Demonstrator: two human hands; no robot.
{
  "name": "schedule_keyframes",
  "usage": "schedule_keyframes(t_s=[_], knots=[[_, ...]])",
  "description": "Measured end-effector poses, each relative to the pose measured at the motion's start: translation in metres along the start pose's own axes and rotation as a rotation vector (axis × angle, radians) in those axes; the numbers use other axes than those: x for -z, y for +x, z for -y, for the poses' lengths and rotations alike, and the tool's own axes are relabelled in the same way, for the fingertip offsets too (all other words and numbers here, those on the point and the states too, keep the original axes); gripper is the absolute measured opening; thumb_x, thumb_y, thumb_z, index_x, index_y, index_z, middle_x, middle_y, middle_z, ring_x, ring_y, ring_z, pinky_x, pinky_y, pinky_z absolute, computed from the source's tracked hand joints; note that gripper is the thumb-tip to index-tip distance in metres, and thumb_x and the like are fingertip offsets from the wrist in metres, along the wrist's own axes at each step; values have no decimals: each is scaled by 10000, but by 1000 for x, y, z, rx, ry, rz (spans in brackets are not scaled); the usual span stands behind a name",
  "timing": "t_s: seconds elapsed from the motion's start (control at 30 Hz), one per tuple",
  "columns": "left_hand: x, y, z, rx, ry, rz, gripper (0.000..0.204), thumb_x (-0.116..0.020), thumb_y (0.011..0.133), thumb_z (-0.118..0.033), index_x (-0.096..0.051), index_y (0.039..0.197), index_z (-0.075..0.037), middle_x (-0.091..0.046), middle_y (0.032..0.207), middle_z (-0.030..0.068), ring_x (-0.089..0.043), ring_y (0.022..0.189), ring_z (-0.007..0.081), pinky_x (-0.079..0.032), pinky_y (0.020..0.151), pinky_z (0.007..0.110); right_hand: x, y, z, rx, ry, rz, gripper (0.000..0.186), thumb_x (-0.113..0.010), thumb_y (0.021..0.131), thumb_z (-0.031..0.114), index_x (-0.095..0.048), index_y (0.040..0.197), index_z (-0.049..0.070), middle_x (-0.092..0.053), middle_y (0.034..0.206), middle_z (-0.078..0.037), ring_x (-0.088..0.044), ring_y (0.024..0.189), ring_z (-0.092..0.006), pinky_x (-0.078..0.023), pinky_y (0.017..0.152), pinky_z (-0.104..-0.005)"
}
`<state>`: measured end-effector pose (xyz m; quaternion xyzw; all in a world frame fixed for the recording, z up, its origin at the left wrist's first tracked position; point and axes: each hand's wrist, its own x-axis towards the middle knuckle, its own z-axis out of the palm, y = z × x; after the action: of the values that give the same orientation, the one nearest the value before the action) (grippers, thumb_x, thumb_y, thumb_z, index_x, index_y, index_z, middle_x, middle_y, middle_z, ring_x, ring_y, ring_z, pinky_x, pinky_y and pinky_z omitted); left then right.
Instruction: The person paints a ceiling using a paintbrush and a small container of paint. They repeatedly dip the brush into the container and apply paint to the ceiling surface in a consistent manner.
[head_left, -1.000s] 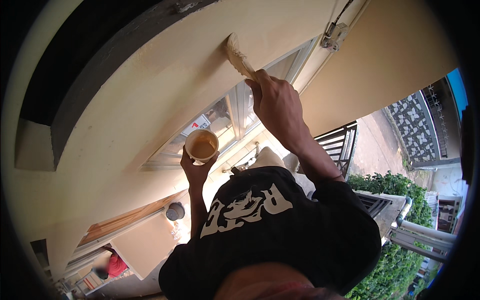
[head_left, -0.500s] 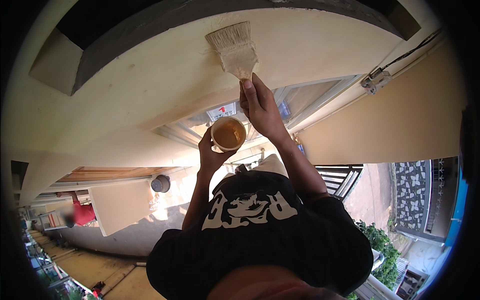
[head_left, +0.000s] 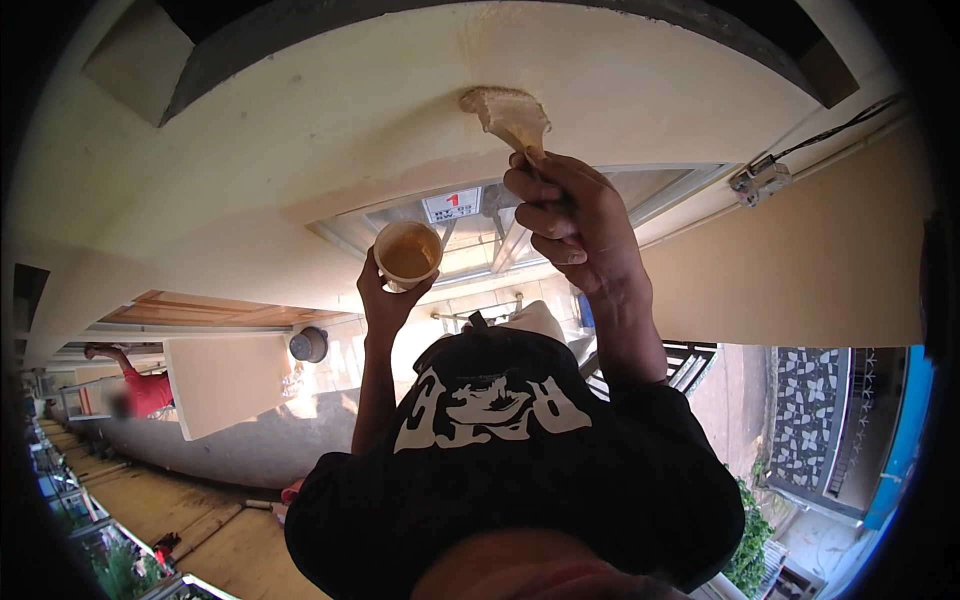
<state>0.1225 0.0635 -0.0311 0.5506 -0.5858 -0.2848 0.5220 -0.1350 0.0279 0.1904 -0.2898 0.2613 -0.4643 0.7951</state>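
Note:
My right hand [head_left: 585, 215] grips the handle of a wide, paint-crusted paintbrush [head_left: 512, 115]. The brush meets the cream wall [head_left: 370, 130] above the window, its bristles mostly hidden from this angle. Lower and to the left, my left hand [head_left: 388, 298] is wrapped round a round pale cup [head_left: 408, 252], its thumb and fingers on either side. Tan-brown paint shows inside the cup, with a lighter smear along the inner wall.
A framed window [head_left: 490, 225] with a small white sign [head_left: 453, 205] lies below the brush. An electrical box [head_left: 762, 182] with cables is fixed at the right. A grey bucket [head_left: 308, 345] stands on the floor at left; farther off is a person in red [head_left: 148, 392].
My right hand has turned and come lower and to the right, the brush with it; its bristles no longer show spread out. The left hand and cup have shifted left.

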Motion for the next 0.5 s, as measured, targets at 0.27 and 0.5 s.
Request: schedule_keyframes(t_s=[0.27, 0.5], knots=[[-15, 5, -15, -57, -42, 28, 758, -994, 695, -220, -613, 1319, -18, -728, 1210, 133, -731, 1111, 252, -633, 898, 391, -6, 7, -17, 198, -398, -139, 323, -418, 1151, 388, -518, 1051, 97, -341, 671, 52, -244, 452, -23, -164, 376, -229], [-17, 3, -12, -83, -1, 42, 745, -992, 700, -217, -616, 1309, -8, -731, 1195, 140, -735, 1102, 267, -611, 909, 393, 105, 35, -159, -24, -256, -297, 299, -429, 1148, 436, -499, 1052, 162, -356, 671, 66, -285, 468, -41, -209, 386, -234]])
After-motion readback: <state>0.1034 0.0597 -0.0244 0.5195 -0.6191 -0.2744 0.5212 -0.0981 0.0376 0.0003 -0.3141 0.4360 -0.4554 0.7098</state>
